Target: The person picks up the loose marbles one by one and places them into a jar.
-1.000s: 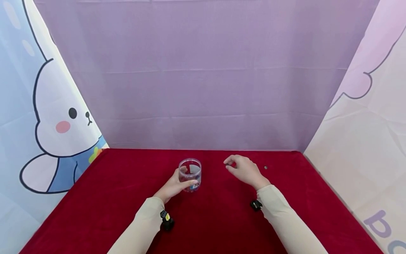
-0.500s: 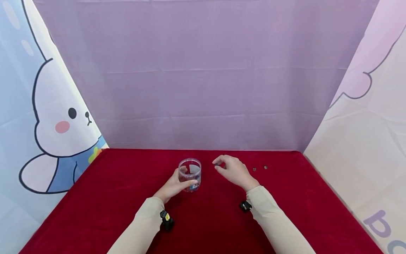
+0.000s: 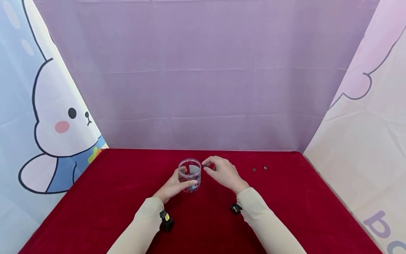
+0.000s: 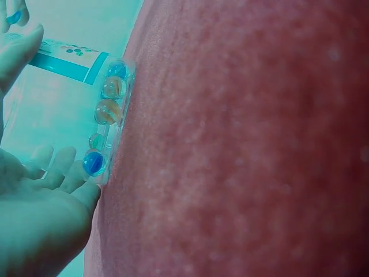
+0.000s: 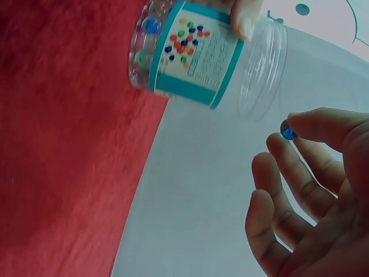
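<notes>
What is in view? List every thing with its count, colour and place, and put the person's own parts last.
jar: one, clear plastic with a teal label, open, upright mid-cloth.
marbles in jar: several, blue and orange, at its bottom.
held marble: one, blue, beside the jar's rim.
loose marbles: two, dark, on the cloth to the right.
table cloth: one, red.
backdrop: purple behind, a cartoon rabbit panel at left.
left hand: grips the jar.
right hand: its fingers pinch the held marble.
</notes>
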Demonstrator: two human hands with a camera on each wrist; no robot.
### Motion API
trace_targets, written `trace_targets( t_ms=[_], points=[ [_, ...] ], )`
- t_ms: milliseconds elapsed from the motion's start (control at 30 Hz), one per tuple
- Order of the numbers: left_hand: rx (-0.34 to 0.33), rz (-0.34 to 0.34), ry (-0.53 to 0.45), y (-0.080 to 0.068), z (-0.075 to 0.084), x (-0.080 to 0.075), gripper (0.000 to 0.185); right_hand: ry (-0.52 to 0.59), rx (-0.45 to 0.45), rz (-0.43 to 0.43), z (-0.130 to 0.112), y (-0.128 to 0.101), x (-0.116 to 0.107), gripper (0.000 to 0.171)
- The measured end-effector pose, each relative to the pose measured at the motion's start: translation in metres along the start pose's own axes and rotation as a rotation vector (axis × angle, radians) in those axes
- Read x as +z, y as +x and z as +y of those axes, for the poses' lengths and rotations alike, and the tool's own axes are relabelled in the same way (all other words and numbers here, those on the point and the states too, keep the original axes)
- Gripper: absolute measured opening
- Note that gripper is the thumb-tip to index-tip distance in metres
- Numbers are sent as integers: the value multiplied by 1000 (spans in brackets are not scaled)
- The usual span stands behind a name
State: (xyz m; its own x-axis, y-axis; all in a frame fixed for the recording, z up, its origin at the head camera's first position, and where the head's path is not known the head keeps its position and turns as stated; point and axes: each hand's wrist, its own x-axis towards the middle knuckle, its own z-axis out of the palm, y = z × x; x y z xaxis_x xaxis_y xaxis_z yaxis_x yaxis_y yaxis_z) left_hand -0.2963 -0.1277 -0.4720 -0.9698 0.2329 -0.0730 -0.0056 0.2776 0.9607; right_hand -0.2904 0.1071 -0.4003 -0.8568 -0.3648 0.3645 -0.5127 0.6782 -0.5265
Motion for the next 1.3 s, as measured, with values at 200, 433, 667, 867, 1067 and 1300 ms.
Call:
trace_targets(
  t_ms=[200,433,667,867,1067,1300],
  points=[
    [14,-1,-14,-1,2,1,97,8,-36,11,-7,4,10,20],
    [22,-3,8,0,2,1,98,24,-42,14,-14,7,18,19],
    [8,-7,0,-1,2,1,99,4,-67,6,-18,12,21,19],
    [5,-3,7,0,2,1,101,-8,-70,11,-19,15,22,22],
    [-1,2,11,0,1,0,100,0,-58,16,-16,13,20,25],
    [5,0,-6,1,0,0,101,-5,-22,32,-10,10,15,23]
  ],
)
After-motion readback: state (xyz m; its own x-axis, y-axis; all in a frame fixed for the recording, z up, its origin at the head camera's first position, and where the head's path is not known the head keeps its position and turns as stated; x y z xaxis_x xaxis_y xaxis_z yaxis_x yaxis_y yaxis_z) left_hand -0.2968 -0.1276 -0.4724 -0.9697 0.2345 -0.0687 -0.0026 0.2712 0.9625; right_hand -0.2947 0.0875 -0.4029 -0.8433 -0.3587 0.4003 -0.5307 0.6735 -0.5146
